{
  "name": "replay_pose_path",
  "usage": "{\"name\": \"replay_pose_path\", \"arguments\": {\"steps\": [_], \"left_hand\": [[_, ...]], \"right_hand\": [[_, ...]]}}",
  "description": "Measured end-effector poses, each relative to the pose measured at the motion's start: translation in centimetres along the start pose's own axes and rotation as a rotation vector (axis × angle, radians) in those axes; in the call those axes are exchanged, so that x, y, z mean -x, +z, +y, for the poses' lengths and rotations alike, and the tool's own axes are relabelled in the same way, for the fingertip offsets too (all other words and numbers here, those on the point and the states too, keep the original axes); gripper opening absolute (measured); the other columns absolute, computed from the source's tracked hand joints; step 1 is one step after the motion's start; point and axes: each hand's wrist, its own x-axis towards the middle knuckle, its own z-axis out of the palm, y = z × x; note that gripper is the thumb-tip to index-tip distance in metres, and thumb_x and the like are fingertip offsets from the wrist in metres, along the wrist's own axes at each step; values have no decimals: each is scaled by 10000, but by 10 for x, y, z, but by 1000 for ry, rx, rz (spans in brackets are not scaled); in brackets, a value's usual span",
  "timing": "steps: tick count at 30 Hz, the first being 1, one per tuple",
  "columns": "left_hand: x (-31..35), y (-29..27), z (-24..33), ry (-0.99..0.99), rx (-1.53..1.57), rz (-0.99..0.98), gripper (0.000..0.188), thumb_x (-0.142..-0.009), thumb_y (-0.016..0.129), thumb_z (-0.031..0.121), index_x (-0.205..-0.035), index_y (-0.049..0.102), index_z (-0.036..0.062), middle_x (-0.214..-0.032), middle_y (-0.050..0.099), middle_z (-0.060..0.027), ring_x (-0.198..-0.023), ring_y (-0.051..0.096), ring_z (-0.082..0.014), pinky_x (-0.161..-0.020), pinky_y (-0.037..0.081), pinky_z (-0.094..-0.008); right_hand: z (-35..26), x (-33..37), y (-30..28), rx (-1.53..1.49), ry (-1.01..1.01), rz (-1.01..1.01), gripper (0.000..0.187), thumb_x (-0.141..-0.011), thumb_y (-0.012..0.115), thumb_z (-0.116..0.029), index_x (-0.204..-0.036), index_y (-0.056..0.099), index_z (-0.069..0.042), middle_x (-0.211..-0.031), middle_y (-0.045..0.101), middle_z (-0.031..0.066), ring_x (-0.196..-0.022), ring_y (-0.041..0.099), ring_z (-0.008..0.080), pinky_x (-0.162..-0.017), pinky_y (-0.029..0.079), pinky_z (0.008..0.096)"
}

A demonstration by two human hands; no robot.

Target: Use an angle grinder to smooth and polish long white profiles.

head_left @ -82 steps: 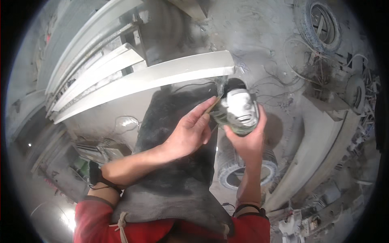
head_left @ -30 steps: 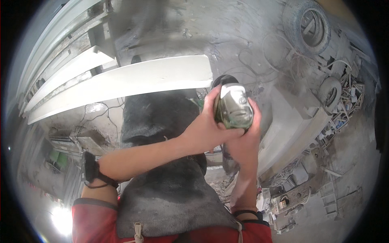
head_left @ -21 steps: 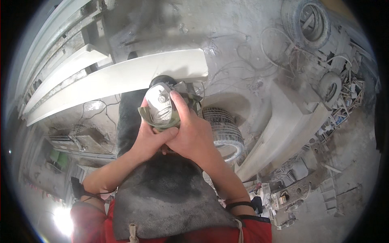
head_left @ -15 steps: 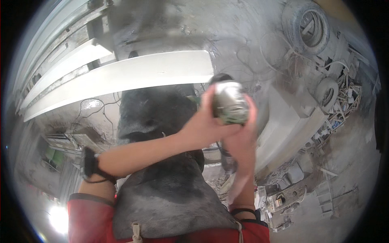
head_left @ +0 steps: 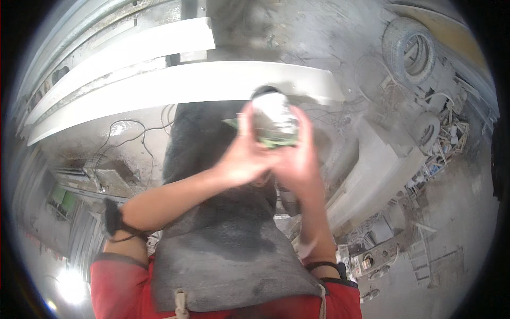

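Note:
Both hands are wrapped round a blurred, rounded silvery object (head_left: pixel 275 114) with a dark end and green along its lower edge; its exact kind cannot be made out. My left hand (head_left: pixel 245 159) grips its left side, with a small green piece (head_left: pixel 231 123) sticking out beside the fingers. On the other side my right hand (head_left: pixel 298 162) closes round it, thumb side near the left hand. The object is held above a long white panel (head_left: pixel 175 85), overlapping its front edge in view. A dark grey apron (head_left: pixel 234 266) covers my front.
A second white panel (head_left: pixel 154 40) lies beyond the first. Cables (head_left: pixel 141 133) trail over the dusty floor at left. On the right are a large tyre (head_left: pixel 410 50), a pale beam-like block (head_left: pixel 366 175) and piled scraps (head_left: pixel 443 143). A metal frame (head_left: pixel 425 255) lies lower right.
Both hands and the silvery object have moved left, now in front of the long white panel. The view has shifted, so more of the panels shows. The grip stays.

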Motion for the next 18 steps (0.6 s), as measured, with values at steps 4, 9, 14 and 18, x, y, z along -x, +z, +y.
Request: {"name": "replay_pose_path", "arguments": {"steps": [4, 9, 14, 18], "left_hand": [[63, -114, -30, 126, 67, 229, 871, -934, 721, 193, -1549, 114, 84, -1287, 585, -180, -1059, 683, -272, -772, 625, -349], [90, -135, -20, 129, 170, 247, 604, -952, 687, 257, -1419, 387, 18, -1093, 676, -139, -856, 714, -208, -607, 592, -289], [-44, -24, -56, 866, -468, 304, 1111, -820, 819, 349, -1570, 60, 42, -1208, 609, -193, -743, 692, -212, -494, 568, -270], [-52, 54, 22, 61, -6, -195, 1230, -743, 834, 361, -1593, 2, 48, -1082, 659, -230, -530, 614, -214, -431, 495, -321]], "right_hand": [[-63, -28, 103, 184, -22, -258, 850, -782, 743, -218, -1507, 319, -88, -1004, 702, 277, -872, 714, 464, -790, 588, 511], [-80, -36, 140, 316, -34, -397, 866, -763, 736, -232, -1508, 325, -73, -892, 708, 263, -793, 721, 436, -743, 585, 513], [-30, -6, 18, 342, -100, 16, 839, -773, 783, -107, -1494, 365, -8, -1296, 619, 200, -1097, 675, 277, -939, 560, 407], [-2, 10, -58, 111, 226, 326, 757, -822, 674, 1, -1514, 369, -37, -1409, 532, 171, -1273, 543, 249, -1080, 440, 368]]}}
